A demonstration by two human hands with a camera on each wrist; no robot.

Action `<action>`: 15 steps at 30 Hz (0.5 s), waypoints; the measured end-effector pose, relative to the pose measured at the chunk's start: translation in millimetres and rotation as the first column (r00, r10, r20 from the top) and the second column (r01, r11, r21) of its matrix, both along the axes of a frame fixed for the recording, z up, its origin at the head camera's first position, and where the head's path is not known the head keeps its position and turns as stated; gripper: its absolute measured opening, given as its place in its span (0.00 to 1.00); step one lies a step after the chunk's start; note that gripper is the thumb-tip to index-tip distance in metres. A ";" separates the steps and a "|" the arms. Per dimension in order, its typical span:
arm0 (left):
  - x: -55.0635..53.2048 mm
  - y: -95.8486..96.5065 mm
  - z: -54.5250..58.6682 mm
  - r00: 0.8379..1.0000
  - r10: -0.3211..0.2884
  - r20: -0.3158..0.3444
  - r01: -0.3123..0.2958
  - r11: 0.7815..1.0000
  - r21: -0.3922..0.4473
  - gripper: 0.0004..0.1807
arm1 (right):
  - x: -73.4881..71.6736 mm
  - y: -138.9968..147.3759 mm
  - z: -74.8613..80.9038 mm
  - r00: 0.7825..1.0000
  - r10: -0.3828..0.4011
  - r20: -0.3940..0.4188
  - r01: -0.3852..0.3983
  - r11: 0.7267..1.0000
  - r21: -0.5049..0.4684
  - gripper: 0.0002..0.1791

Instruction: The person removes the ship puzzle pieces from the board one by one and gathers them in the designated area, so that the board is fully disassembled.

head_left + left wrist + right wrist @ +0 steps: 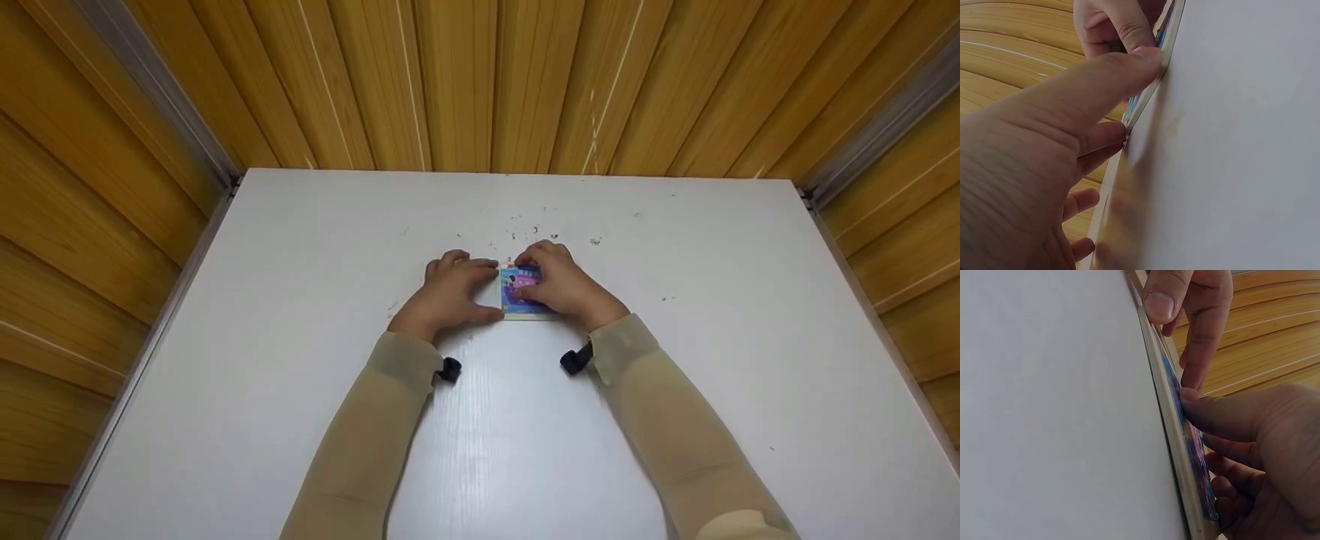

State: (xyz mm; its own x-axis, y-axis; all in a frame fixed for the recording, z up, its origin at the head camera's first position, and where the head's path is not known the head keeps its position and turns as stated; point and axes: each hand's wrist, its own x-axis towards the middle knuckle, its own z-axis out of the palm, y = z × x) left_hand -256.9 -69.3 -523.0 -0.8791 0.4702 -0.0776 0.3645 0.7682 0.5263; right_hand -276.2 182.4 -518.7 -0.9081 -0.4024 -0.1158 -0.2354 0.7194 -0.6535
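Pale, wood-like edging shows along a thin, square-cornered board with a glossy blue, purple and pink printed picture [510,301], lying face up near the middle of the white, faintly wood-grained table [300,262]. Its right part is hidden under the right hand [568,286], and the small figures printed on it are too blurred to make out. The right hand holds the board, its thumb on the printed face and its fingers bent at the far side; whether they pinch a separate piece, I cannot tell. The left hand [448,294] spans the left side, thumb at the near corner and fingertips at the far one, holding the board between them. Both wrist views show the board almost edge-on, so its picture shrinks to a sliver. Small black devices [450,370] stick out at the cuffs of tan, smooth cloth sleeves [352,435], which the lower frame edge cuts off. Ridged, yellow-brown, wood-patterned panels [457,82] rise behind; dark specks and scuffs of unclear nature mark the tabletop.
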 end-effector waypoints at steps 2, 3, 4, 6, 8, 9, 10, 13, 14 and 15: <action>-0.4 -0.2 0.0 1.000 -0.001 -0.001 0.001 1.000 0.000 0.44 | -0.1 -0.4 -0.3 1.000 -0.001 -0.002 0.001 1.000 -0.004 0.29; -0.5 -0.4 0.0 1.000 -0.001 0.001 0.001 1.000 0.000 0.44 | -0.1 -0.5 -0.4 1.000 -0.002 -0.002 0.002 1.000 -0.006 0.30; -0.5 -0.5 0.1 1.000 -0.001 0.000 0.001 1.000 0.000 0.44 | -0.1 -0.5 -0.5 1.000 -0.003 -0.003 0.003 1.000 -0.008 0.30; -0.8 -0.7 0.0 1.000 -0.005 -0.003 0.005 1.000 0.000 0.44 | 0.3 -0.6 -0.2 1.000 -0.003 -0.009 0.003 1.000 -0.014 0.31; -0.7 -0.8 0.3 1.000 -0.010 -0.007 0.010 1.000 -0.001 0.44 | 0.6 -0.3 -0.1 1.000 -0.003 -0.016 0.003 1.000 -0.018 0.31; -0.6 -0.8 0.4 1.000 -0.012 -0.008 0.012 1.000 -0.001 0.44 | 0.8 0.1 -0.2 1.000 -0.003 -0.017 0.003 1.000 -0.020 0.31; -0.5 -0.8 0.5 1.000 -0.014 -0.009 0.014 1.000 -0.001 0.44 | 0.9 0.2 -0.4 1.000 -0.002 -0.019 0.002 1.000 -0.022 0.31; -0.3 -0.8 0.8 1.000 -0.011 -0.003 0.011 1.000 -0.002 0.44 | 1.1 0.3 -0.9 1.000 -0.002 -0.017 0.001 1.000 -0.029 0.31; -0.2 -0.7 0.8 1.000 -0.009 -0.001 0.009 1.000 -0.002 0.44 | 1.2 0.4 -0.5 1.000 -0.003 -0.013 0.002 0.999 -0.032 0.31; -0.3 -0.6 0.7 1.000 -0.007 -0.001 0.007 1.000 -0.001 0.44 | 1.1 0.5 -0.7 1.000 -0.004 -0.011 0.004 0.999 -0.033 0.31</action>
State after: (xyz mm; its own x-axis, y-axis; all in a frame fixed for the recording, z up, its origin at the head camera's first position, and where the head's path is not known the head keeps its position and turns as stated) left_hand -257.2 -69.9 -522.3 -0.8757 0.4767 -0.0771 0.3708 0.7660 0.5252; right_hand -275.1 182.9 -519.4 -0.9109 -0.4021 -0.0927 -0.2398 0.6987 -0.6740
